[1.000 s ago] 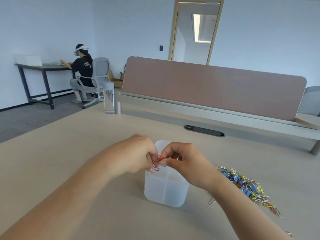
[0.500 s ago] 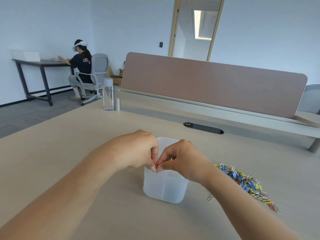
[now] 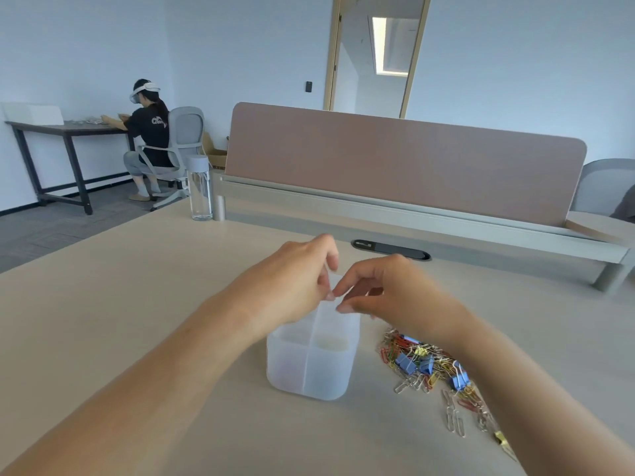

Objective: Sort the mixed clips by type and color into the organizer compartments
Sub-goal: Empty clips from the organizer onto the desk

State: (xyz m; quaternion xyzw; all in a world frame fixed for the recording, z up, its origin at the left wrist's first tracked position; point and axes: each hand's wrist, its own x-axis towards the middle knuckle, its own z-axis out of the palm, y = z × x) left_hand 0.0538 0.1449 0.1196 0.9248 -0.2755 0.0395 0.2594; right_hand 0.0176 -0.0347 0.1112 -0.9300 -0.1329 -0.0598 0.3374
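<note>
Fingertips of left hand (image 3: 292,283) and right hand (image 3: 391,297), curled, nearly meet over translucent white plastic four-compartment organizer (image 3: 309,372), seemingly for a drop, though any clip pinched cannot be told; heap of multicoloured metal clips (image 3: 421,362) lies just beside it, within reach.

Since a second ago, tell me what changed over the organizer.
A second ago both hands pinched red paper clips above the organizer. Now the left hand and right hand have drawn slightly apart, and no red clip shows between their fingers; where it went is unclear. The organizer and clip pile stayed put.
</note>
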